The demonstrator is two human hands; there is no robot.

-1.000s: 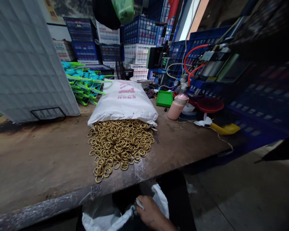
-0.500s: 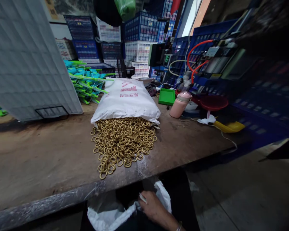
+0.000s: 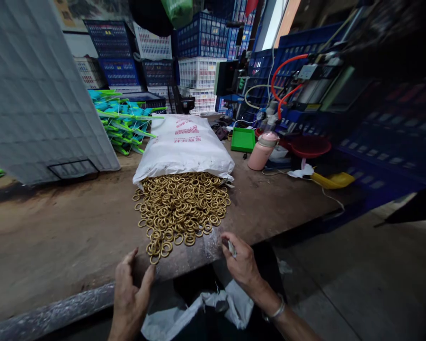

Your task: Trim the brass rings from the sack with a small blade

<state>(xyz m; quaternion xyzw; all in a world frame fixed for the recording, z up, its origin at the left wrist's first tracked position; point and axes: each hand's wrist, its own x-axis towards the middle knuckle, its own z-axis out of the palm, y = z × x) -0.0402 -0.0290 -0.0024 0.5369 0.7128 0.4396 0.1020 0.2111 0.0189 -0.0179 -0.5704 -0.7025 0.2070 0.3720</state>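
A heap of brass-coloured rings (image 3: 184, 203) spills from the mouth of a white woven sack (image 3: 186, 147) lying on the table. My left hand (image 3: 131, 289) is at the table's front edge, fingers and thumb apart, close to the nearest rings and holding nothing. To the right of the heap, my right hand (image 3: 242, 263) has its fingers curled round a small pale flat piece (image 3: 231, 248), whose kind I cannot make out. Below the table edge, an open white bag (image 3: 199, 308) lies at my lap; its inside is mostly dark.
A grey quilted panel (image 3: 46, 94) stands at left beside green-and-blue plastic pieces (image 3: 119, 121). Towards the right are a green tray (image 3: 243, 139), a pink bottle (image 3: 263, 150), a red bowl (image 3: 310, 147) and a yellow scoop (image 3: 332, 180). Stacked crates (image 3: 202, 35) fill the back.
My right hand has risen from the white bag to the table edge, the pale piece still in its fingers. My left hand has come into view at the left of the rings.
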